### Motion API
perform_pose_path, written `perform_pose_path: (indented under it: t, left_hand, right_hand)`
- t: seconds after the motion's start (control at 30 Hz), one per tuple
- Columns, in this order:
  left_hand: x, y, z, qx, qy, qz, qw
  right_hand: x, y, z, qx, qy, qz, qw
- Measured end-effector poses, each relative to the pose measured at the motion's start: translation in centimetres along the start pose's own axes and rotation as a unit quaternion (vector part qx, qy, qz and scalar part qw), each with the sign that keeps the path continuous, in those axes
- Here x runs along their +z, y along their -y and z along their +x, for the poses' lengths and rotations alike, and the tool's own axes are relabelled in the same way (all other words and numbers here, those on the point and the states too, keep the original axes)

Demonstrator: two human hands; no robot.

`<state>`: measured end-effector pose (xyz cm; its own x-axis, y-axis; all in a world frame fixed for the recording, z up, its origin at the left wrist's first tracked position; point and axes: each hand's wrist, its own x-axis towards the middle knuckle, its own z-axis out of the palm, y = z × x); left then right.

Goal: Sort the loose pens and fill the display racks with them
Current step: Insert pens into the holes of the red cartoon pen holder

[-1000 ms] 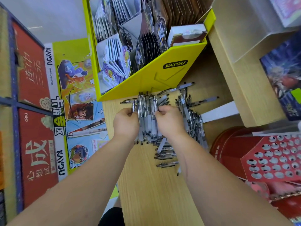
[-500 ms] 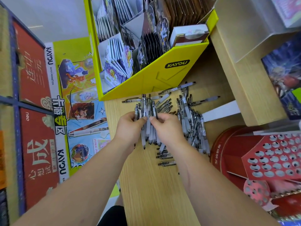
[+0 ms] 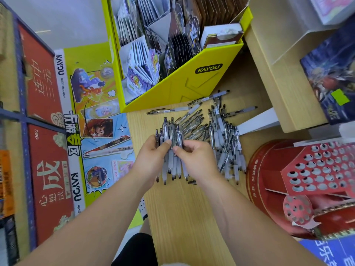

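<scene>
Both hands are closed round one bundle of pens, held over the wooden shelf top. The left hand wraps the bundle from its side, thumb laid across the front. The right hand meets it from the other side, thumb and forefinger pinching the barrels near the middle. The clicker ends fan out away from the person, the white grips and tips point back toward them, and the tips sit at uneven heights.

To my eye the job here is squaring up the handful. I'd let the left hand do the clamping and use the right fingers to nudge stragglers level, perhaps tapping the tips on the wood. Those smooth barrels look ready to slide if the squeeze slackens.

Just beside the right hand lies the heap of loose pens, crossed every which way, with a few single ones nearer the yellow KAYOU card box. Farther right stands the red display rack, its face full of round holes. I can't tell from here how many are filled.
</scene>
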<state>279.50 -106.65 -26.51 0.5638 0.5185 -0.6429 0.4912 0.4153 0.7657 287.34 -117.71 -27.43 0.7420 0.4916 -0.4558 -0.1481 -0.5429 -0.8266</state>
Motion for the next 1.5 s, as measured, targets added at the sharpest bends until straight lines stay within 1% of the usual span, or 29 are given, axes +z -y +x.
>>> perform_pose_path:
  t: [0.23,0.37,0.47,0.57,0.73,0.87,0.97,1.07,1.23,1.4,1.5]
  left_hand:
    - [-0.8,0.9,-1.8,-0.022,0.038,-0.015,0.999]
    - [-1.1,0.9,-2.9,-0.038,0.062,-0.019,0.997]
    - [-1.1,0.8,-3.9,-0.068,0.1,-0.028,0.992]
    - [-1.1,0.8,-5.2,-0.098,0.145,-0.033,0.984]
    - [0.0,0.5,-8.0,-0.14,0.205,-0.088,0.965]
    - [1.5,0.1,-10.3,-0.133,0.253,-0.097,0.953]
    - [3.1,-0.2,-11.9,-0.118,0.272,-0.109,0.949]
    - [4.7,-0.2,-13.1,-0.113,0.265,-0.123,0.95]
    - [7.8,0.6,-15.8,-0.113,0.228,-0.157,0.954]
    - [11.1,1.1,-18.9,-0.09,0.181,-0.168,0.965]
    - [13.0,1.4,-20.4,-0.079,0.16,-0.19,0.965]
  right_hand:
    - [0.3,0.4,-2.4,-0.01,0.012,-0.017,1.0]
    - [-0.2,0.7,-3.7,0.008,0.022,-0.017,1.0]
    - [-1.0,0.9,-5.3,0.032,0.019,-0.017,0.999]
    - [-2.0,1.1,-7.5,0.06,0.011,0.008,0.998]
    - [-4.2,2.0,-11.2,0.063,-0.021,0.049,0.997]
    - [-6.5,2.4,-13.8,0.051,-0.03,0.071,0.996]
    - [-8.1,2.5,-15.2,0.046,-0.045,0.093,0.994]
    - [-10.1,2.3,-16.2,0.04,-0.027,0.122,0.991]
    - [-13.8,1.8,-17.4,0.037,0.009,0.165,0.986]
    - [-16.9,0.7,-18.7,0.017,0.037,0.153,0.987]
    - [-18.6,0.5,-19.5,0.003,0.05,0.142,0.989]
